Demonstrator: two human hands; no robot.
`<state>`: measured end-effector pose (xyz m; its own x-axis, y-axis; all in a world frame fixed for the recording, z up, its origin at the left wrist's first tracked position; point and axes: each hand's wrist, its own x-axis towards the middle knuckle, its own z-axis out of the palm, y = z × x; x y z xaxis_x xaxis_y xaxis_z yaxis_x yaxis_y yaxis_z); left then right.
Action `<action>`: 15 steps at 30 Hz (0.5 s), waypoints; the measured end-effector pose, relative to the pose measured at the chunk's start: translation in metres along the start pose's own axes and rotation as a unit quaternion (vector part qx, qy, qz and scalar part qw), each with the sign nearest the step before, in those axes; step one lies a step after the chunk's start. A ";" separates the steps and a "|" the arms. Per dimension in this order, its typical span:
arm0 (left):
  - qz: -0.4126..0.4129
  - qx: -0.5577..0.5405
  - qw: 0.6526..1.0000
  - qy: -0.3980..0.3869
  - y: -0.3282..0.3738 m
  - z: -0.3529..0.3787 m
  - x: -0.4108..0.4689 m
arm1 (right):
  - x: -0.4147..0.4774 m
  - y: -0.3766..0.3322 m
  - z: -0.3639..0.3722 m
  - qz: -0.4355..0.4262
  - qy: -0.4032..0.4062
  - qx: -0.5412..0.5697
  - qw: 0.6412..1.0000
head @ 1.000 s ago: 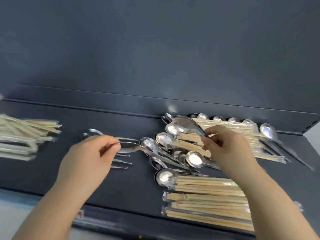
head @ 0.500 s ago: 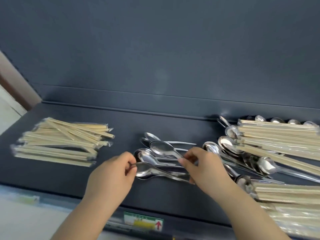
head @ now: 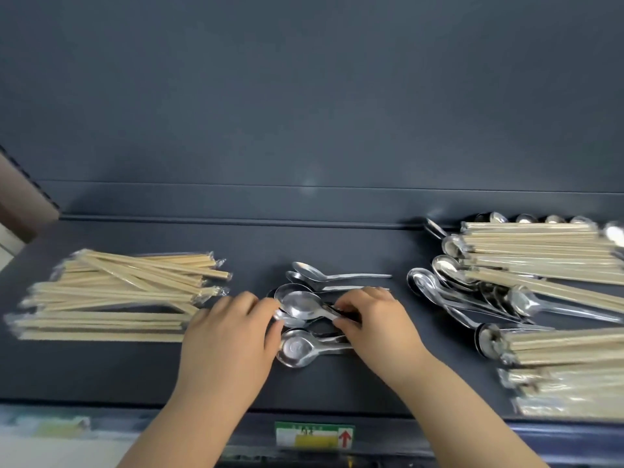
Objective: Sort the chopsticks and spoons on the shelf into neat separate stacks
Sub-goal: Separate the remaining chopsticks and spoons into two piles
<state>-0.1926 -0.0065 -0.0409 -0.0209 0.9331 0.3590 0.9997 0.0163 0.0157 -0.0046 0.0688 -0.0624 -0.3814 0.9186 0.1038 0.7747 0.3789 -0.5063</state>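
Observation:
A stack of wrapped chopsticks (head: 114, 298) lies on the left of the dark shelf (head: 304, 244). In the middle sits a small group of steel spoons (head: 304, 288), bowls to the left. My left hand (head: 233, 332) touches the bowl ends of the spoons with curled fingers. My right hand (head: 374, 322) pinches the handle of the top spoon (head: 299, 305) over this group. A mixed heap of spoons (head: 449, 292) and wrapped chopsticks (head: 540, 258) fills the right side.
More wrapped chopsticks (head: 567, 369) lie at the front right near the shelf edge. A green and yellow label (head: 314, 435) is fixed to the shelf's front rail. The shelf's back wall rises just behind everything.
Both hands have carried spoons from the mixed heap leftward to the middle group and lowered them onto it. The view has shifted left, so the chopstick stack is now fully seen.

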 end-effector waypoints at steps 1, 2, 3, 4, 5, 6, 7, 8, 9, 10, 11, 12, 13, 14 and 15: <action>0.007 0.001 1.000 0.007 0.001 0.001 0.001 | -0.001 0.001 0.001 -0.014 0.006 -0.008 1.000; 0.016 -0.001 1.000 0.012 0.004 0.001 0.003 | -0.002 0.003 0.002 -0.026 0.019 -0.013 0.999; 0.028 -0.004 0.999 0.016 0.007 0.001 0.005 | -0.005 0.005 0.001 -0.034 0.034 -0.011 0.999; 0.042 -0.007 0.999 0.018 0.011 0.001 0.008 | -0.008 0.007 -0.002 -0.039 0.051 -0.004 0.998; 0.055 -0.008 0.998 0.020 0.015 0.002 0.010 | -0.011 0.010 -0.006 -0.041 0.070 0.005 0.997; 0.067 -0.011 0.998 0.019 0.021 0.002 0.013 | -0.015 0.013 -0.012 -0.041 0.089 0.012 0.995; 0.078 -0.017 0.997 0.016 0.028 0.002 0.016 | -0.019 0.018 -0.019 -0.037 0.109 0.019 0.993; 0.090 -0.025 0.996 0.011 0.036 0.002 0.019 | -0.024 0.024 -0.026 -0.031 0.127 0.024 0.991; 0.101 -0.030 0.994 0.008 0.044 0.003 0.022 | -0.028 0.032 -0.035 -0.022 0.143 0.030 0.989; 0.112 -0.036 0.993 0.004 0.054 0.004 0.026 | -0.034 0.040 -0.043 -0.013 0.157 0.034 0.987; 0.125 -0.043 0.991 0.001 0.064 0.006 0.029 | -0.039 0.049 -0.052 -0.001 0.172 0.038 0.984; 0.137 -0.050 0.989 0.000 0.074 0.008 0.032 | -0.045 0.058 -0.060 0.013 0.187 0.041 0.981; 0.151 -0.058 0.987 -0.001 0.084 0.010 0.034 | -0.051 0.067 -0.069 0.030 0.201 0.045 0.978; 0.163 -0.067 0.984 -0.003 0.093 0.013 0.036 | -0.058 0.077 -0.078 0.048 0.214 0.047 0.975; 0.172 -0.075 0.982 -0.010 0.103 0.015 0.038 | -0.064 0.087 -0.086 0.067 0.225 0.045 0.971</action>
<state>-0.0903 0.0367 -0.0399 0.3194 0.8809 0.3493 0.9352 -0.3526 0.0340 0.1303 0.0522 -0.0396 -0.0057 0.9233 0.3842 0.7472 0.2593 -0.6120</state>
